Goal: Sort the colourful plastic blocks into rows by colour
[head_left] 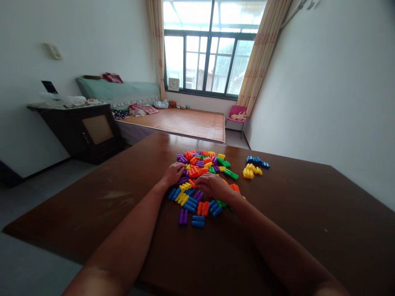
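Observation:
A heap of plastic toy building blocks in purple, orange, yellow, green and blue lies on the brown table [286, 222]. My left hand [173, 174] rests at the heap's left edge, its fingers reaching over the purple blocks [183, 179], apparently without a grip. Over the middle of the heap, my right hand [213, 186] has its fingers bent, with the tips at a small orange block [192, 183]. Its palm and forearm hide some orange and green pieces. Nearest me lie a purple block [183, 217] and a blue block [198, 221].
To the right, apart from the heap, are a group of blue blocks [257, 161] and a group of yellow blocks [252, 170]. Beyond the table stand a bed [191, 121], a dark cabinet [70, 127] and a pink chair [237, 110] below the window.

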`<act>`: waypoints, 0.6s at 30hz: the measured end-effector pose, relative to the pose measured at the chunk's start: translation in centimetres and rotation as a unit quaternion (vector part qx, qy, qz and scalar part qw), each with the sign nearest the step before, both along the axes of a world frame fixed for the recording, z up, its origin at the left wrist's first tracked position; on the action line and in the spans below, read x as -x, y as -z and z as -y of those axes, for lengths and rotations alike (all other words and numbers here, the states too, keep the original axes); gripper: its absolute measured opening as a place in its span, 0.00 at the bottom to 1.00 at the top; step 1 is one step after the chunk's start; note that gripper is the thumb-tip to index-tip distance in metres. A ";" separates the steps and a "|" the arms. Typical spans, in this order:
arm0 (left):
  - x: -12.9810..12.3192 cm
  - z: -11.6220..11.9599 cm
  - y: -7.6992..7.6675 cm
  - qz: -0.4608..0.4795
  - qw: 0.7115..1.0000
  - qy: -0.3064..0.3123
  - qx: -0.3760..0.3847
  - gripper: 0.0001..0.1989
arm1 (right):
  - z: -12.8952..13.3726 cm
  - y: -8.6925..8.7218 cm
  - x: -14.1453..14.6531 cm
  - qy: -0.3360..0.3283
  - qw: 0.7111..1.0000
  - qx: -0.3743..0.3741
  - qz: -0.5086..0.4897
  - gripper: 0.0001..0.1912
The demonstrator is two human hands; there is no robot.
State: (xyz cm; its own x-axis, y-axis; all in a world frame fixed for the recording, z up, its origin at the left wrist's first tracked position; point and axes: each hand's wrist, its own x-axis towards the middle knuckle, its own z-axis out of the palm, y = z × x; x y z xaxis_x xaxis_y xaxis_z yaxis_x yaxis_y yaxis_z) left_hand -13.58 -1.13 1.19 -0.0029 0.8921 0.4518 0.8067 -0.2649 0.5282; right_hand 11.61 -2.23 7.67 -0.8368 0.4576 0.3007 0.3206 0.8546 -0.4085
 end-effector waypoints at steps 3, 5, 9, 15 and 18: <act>0.1 -0.1 0.2 -0.012 1.000 -0.008 0.004 0.14 | 1.6 0.2 1.2 -0.022 0.997 -0.048 0.062 0.12; 0.2 -0.1 0.2 -0.016 1.000 -0.006 0.004 0.14 | 2.2 0.6 1.9 0.004 0.991 -0.074 0.110 0.13; 0.2 -0.2 0.2 -0.019 1.000 0.005 0.009 0.14 | 2.3 1.2 2.9 0.066 0.983 -0.080 0.152 0.19; 0.2 -0.3 0.3 -0.010 1.000 0.004 0.006 0.15 | 1.7 1.1 2.9 0.094 0.983 -0.066 0.142 0.15; 0.4 -0.3 0.4 -0.011 1.000 0.009 0.008 0.16 | 1.3 1.3 2.4 0.073 0.994 -0.048 0.068 0.16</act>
State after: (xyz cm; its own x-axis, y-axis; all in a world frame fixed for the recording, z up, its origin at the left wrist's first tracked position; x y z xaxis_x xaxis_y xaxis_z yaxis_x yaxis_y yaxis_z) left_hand -13.95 -0.82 0.79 0.0227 0.8989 0.4376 0.8136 -0.2709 0.5144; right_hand 9.19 -3.54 6.36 -0.7996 0.5515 0.2377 0.4900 0.8280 -0.2726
